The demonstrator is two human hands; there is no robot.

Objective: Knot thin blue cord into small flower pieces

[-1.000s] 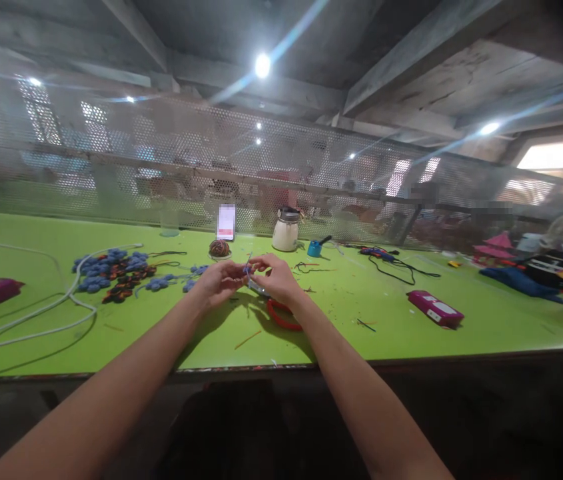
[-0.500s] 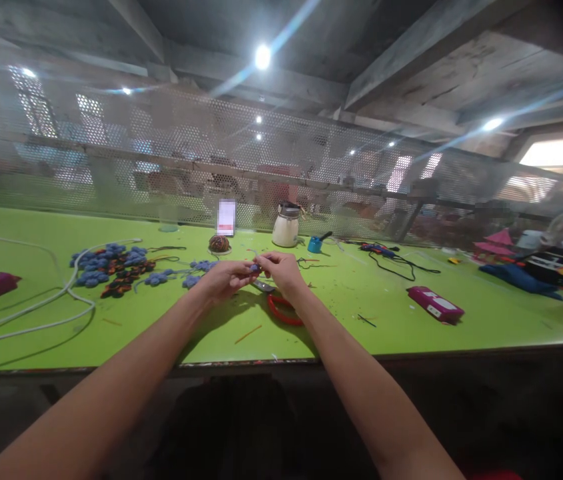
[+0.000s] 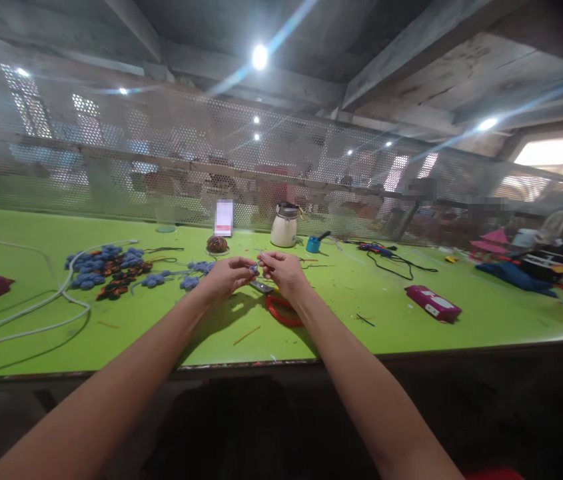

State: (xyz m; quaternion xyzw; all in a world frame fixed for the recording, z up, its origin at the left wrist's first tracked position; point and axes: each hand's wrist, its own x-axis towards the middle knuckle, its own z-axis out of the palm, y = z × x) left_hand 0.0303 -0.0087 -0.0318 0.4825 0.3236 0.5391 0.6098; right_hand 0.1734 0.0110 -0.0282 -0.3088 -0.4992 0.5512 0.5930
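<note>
My left hand point(image 3: 225, 277) pinches a small blue-purple crocheted yarn piece point(image 3: 254, 270) between thumb and fingers. Close beside it, my right hand point(image 3: 284, 273) is closed in a pinch at the piece's edge; what lies between its fingertips is too small to make out. Below both hands, scissors with red handles point(image 3: 281, 316) lie on the green table, partly covered by my right hand and wrist. Left of my left hand lie several blue crocheted flowers point(image 3: 92, 270) with loose yarn tails, mixed with dark orange-flecked ones point(image 3: 120, 280).
Behind the hands stand a ball of multicoloured yarn point(image 3: 217, 245), a phone point(image 3: 224, 217), a cream jug point(image 3: 284, 228) and a blue pot point(image 3: 314, 245). A white cable point(image 3: 68, 293) loops at left. At right are a maroon box point(image 3: 434, 304) and black cord point(image 3: 401, 265).
My right fingertips have shifted slightly up and away from the left ones, widening the small space between the hands. The view has drifted a little; the table items stay put.
</note>
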